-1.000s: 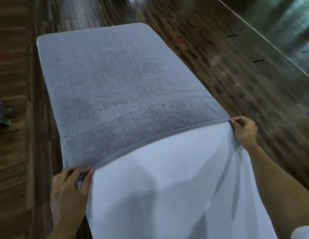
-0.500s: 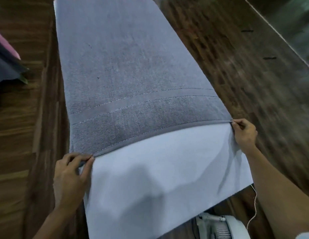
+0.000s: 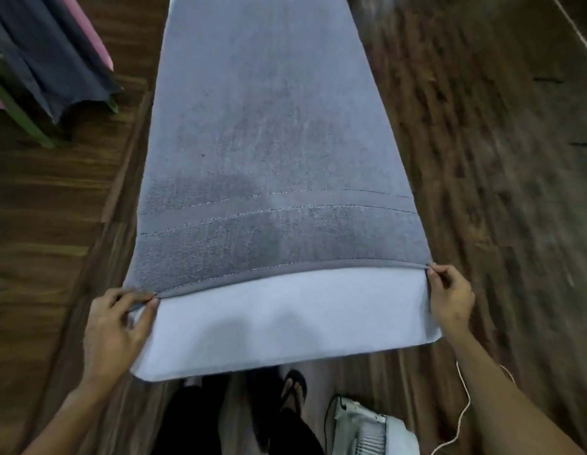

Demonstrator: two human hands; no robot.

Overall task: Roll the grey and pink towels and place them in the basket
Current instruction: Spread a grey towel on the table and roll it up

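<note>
Towel, the grey towel (image 3: pixel 272 133), lies spread flat along a narrow surface covered in white cloth (image 3: pixel 285 326), running away from the person toward the top of the view. Its near hem sits just short of the white cover's near end, so a pale strip shows between the hem and the edge. The left hand (image 3: pixel 116 326) pinches the near left corner of the towel between thumb and fingers, the rest of the hand resting on the white cover. The right hand (image 3: pixel 449 297) pinches the near right corner in the same way, fingers curled tight on the hem. Both corners are held low, close to the cover. Dark wooden floor (image 3: pixel 498 165) lies on both sides. At the upper left hangs dark blue fabric (image 3: pixel 52 64) with a pink edge (image 3: pixel 88 31) beside it. Below, near the person's sandalled foot (image 3: pixel 293 392), stands a white fan (image 3: pixel 370 431) with a thin white cord (image 3: pixel 464 412) trailing past the right forearm
</note>
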